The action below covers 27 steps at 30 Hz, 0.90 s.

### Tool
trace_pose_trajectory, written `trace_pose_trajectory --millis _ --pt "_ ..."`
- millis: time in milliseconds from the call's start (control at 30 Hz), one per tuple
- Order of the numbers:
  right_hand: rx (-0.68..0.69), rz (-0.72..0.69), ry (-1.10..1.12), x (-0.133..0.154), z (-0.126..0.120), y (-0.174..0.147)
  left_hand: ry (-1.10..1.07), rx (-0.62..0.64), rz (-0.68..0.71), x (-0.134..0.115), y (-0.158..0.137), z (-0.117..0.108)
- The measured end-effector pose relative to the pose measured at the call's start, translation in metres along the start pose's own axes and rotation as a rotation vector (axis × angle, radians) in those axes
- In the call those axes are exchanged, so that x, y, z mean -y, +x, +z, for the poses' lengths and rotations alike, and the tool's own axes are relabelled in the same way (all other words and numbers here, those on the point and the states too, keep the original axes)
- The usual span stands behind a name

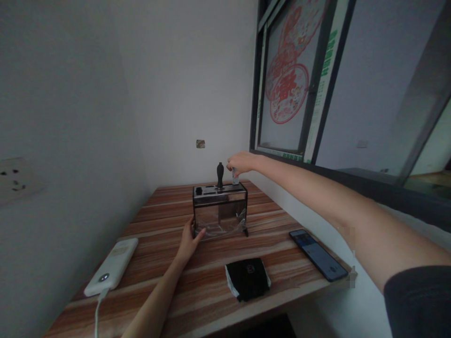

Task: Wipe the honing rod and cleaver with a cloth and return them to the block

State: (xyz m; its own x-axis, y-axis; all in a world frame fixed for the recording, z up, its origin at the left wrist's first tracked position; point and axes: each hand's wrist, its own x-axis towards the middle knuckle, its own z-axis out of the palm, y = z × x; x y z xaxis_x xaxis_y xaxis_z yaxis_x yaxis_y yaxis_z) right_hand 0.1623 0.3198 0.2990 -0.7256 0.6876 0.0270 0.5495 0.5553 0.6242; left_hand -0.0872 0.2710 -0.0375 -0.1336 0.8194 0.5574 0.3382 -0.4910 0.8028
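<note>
A knife holder [220, 197] with a black frame, a slotted top and see-through sides stands upright on the wooden table. One black handle [220, 174] sticks up from its top. My left hand [190, 240] grips the lower left corner of the holder, thumb across the front and fingers along the side. Above the right end of the holder, my right hand [240, 162] is closed on a small silvery piece [235, 178] that points down at the top. Whether its lower end sits in a slot, I cannot tell.
A folded black cloth item [248, 278] lies near the front edge of the table [197, 291]. To the right is a phone [317, 253]; at left, a white power bank [114, 265] with a cable [97, 314]. Walls and a window frame [306, 136] border the table.
</note>
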Motion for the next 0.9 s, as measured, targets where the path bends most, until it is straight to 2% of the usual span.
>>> trace_pose_trajectory --millis 167,367,500,600,733,800,900 --pt "-0.108 0.028 0.159 -0.008 0.003 -0.012 0.003 0.001 0.008 -0.004 -0.001 -0.002" --pt "-0.314 0.084 0.554 -0.024 0.014 -0.04 0.013 0.0 0.014 -0.015 -0.003 -0.006" --pt "-0.443 0.185 0.887 -0.024 0.034 -0.074 0.005 -0.004 0.019 -0.029 -0.003 -0.011" --pt "-0.523 0.211 1.093 -0.012 0.06 -0.099 -0.023 -0.003 0.009 -0.043 0.002 -0.017" --pt "-0.441 0.228 1.341 0.013 0.107 -0.111 -0.058 0.039 -0.009 -0.063 0.021 -0.03" --pt "-0.378 0.272 1.414 0.025 0.131 -0.106 -0.058 0.074 -0.024 -0.073 0.034 -0.038" --pt "-0.314 0.212 1.48 0.038 0.158 -0.091 -0.052 0.187 -0.052 -0.089 0.054 -0.05"
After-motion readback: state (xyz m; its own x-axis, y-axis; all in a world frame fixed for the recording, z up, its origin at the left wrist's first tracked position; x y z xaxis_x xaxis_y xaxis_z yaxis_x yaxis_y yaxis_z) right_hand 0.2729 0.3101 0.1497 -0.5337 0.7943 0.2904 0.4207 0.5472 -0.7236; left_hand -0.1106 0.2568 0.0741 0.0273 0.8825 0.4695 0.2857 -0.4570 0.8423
